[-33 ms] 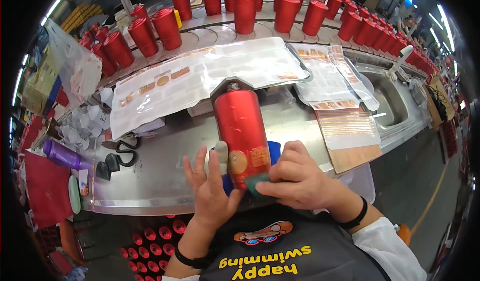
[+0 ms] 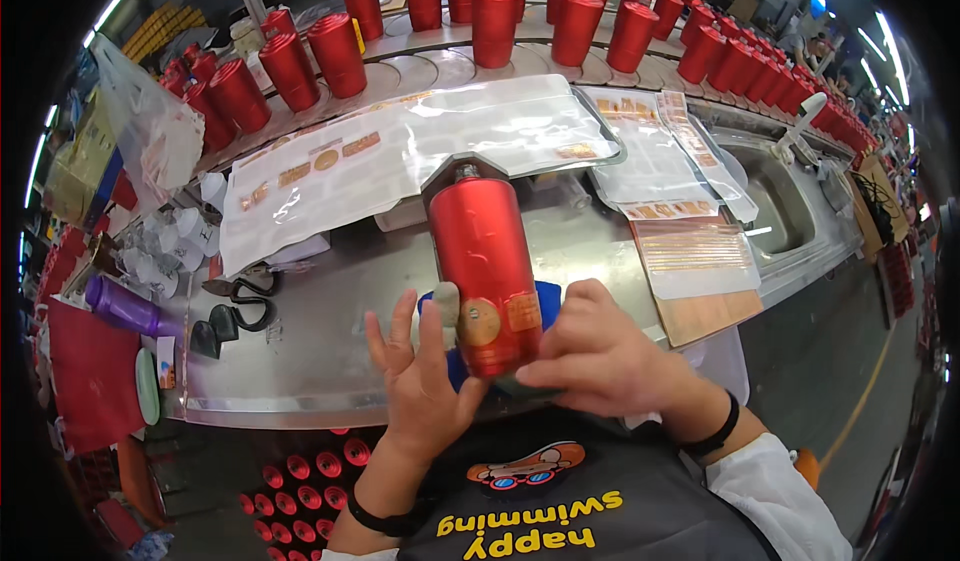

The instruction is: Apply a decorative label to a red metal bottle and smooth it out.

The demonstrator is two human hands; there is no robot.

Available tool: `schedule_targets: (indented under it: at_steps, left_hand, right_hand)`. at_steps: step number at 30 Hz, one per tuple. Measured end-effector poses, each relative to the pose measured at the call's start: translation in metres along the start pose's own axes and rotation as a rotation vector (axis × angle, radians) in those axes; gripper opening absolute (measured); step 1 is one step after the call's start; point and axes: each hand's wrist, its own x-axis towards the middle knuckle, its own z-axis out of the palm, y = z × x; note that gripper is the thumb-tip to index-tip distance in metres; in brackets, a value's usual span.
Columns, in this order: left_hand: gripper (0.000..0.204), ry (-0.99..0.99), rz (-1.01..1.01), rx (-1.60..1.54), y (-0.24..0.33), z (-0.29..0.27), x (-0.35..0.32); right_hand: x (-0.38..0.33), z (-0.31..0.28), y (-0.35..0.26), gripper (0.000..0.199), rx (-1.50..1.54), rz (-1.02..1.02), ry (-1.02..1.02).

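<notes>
A glossy red bottle [image 2: 480, 251] lies on the workbench, its neck set in a notched grey holder and its base toward me. Gold decals, one round [image 2: 480, 321] and one squarish [image 2: 523, 311], sit near its base. Blue padding [image 2: 547, 303] shows under it. My left hand [image 2: 425, 371] is at the bottle's left side with its fingers spread; a finger in a grey cover rests against the bottle. My right hand [image 2: 605, 356] pinches a dark green scraper [image 2: 522, 389] at the base, mostly hidden by the fingers.
Several red bottles [image 2: 495, 26] stand on a curved conveyor behind. Decal sheets [image 2: 400, 151] lie beyond the bottle and at right, near a sink [image 2: 770, 201]. Black-handled scissors [image 2: 250, 301], a purple cup [image 2: 120, 306] and scraps are at left. More red pieces [image 2: 300, 491] sit below the bench edge.
My right hand has shifted slightly left and down, carrying the green scraper from the lower right of the bottle to under its base edge. My left hand has barely moved.
</notes>
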Motion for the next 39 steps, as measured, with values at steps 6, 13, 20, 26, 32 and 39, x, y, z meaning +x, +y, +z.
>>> schedule_targets:
  at_steps: [6, 13, 20, 26, 32, 39]
  left_hand:
    - [0.093, 0.024, -0.065, -0.028, -0.002, 0.013, -0.005]
    - [0.099, 0.013, -0.031, -0.01, -0.001, 0.007, 0.0]
    - [0.096, -0.034, -0.121, -0.136, 0.001, 0.02, 0.0]
    - [0.093, -0.034, -0.116, -0.152, -0.003, 0.024, -0.003]
    - [0.093, -0.052, -0.124, -0.145, -0.003, 0.023, -0.001]
    - [0.087, -0.03, -0.121, -0.209, -0.001, 0.022, -0.002]
  right_hand:
    - [0.02, -0.004, 0.028, 0.017, -0.051, 0.282, 0.211]
    - [0.036, -0.008, 0.03, 0.02, -0.154, 0.309, 0.208]
    - [0.02, -0.004, 0.03, 0.028, -0.356, 0.034, 0.244]
    - [-0.015, -0.002, 0.018, 0.04, 0.157, 0.064, 0.013]
    - [-0.034, 0.003, 0.013, 0.038, 0.146, 0.053, 0.02]
    - [-0.03, 0.017, 0.01, 0.014, 0.425, 0.597, 0.228]
